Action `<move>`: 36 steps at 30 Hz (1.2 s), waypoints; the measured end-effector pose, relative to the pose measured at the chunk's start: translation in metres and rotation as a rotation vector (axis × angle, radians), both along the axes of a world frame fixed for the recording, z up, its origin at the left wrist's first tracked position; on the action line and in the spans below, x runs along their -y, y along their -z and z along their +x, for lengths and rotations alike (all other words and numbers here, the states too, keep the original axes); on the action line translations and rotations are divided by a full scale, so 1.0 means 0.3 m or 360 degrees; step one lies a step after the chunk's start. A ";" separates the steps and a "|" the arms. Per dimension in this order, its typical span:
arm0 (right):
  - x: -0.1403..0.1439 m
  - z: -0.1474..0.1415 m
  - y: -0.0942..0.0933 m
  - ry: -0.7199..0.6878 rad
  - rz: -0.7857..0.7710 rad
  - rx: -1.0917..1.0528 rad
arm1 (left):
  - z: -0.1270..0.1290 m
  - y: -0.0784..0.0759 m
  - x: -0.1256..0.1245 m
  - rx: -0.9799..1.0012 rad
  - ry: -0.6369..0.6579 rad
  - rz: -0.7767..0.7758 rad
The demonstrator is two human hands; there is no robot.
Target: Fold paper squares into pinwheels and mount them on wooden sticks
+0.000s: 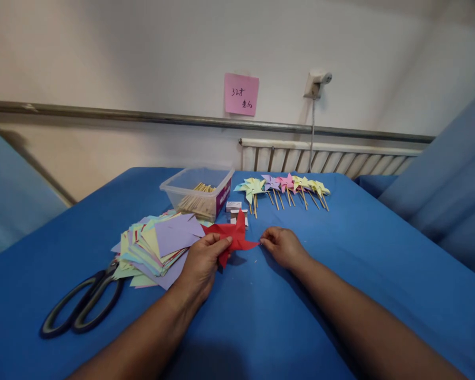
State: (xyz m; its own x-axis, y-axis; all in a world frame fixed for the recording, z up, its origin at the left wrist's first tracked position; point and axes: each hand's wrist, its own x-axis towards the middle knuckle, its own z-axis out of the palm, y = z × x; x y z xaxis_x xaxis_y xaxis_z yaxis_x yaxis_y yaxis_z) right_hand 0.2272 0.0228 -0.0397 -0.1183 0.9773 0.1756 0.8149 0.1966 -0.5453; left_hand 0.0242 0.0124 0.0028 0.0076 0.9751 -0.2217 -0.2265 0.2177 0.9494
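Red paper pinwheel [238, 236], held over the middle of the blue tabletop [364, 237].
The left hand [206, 261] pinches it near its centre; the right hand [284, 247] has thumb and forefinger pressed together at its right tip, though whether they grip it cannot be told. To the left lie a stack of coloured paper [177, 235] and, nearer, scissors [98, 287]; a clear box [224, 194] of thin sticks [198, 203] and a row of stick-mounted pinwheels [286, 182] occupy the far side.

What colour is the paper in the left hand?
Red; the paper in the left hand shows best in the head view.
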 end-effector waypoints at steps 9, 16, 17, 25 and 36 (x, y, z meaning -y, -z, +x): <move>0.023 -0.015 -0.031 -0.0124 0.0064 0.0476 | 0.001 0.013 0.000 -0.0167 -0.0024 0.0110; 0.045 -0.053 -0.061 -0.0159 0.0068 0.0834 | 0.012 0.018 0.010 -0.0338 -0.0028 0.0197; 0.048 -0.058 -0.066 -0.0162 0.0064 0.0852 | 0.012 0.020 0.009 -0.0352 -0.0029 0.0208; 0.044 -0.070 -0.070 -0.0150 0.0016 0.0824 | 0.013 0.022 0.006 -0.0393 -0.0025 0.0215; -0.014 0.006 -0.022 -0.0006 -0.0179 0.0317 | 0.014 0.022 0.007 -0.0441 -0.0002 0.0218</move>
State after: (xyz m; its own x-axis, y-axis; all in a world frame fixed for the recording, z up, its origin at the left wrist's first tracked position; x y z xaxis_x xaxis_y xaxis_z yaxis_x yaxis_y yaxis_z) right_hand 0.2290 0.0271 -0.0330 -0.1435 0.9889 0.0381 0.9080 0.1469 -0.3923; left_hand 0.0285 0.0104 -0.0039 -0.0357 0.9960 -0.0814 0.0450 0.0830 0.9955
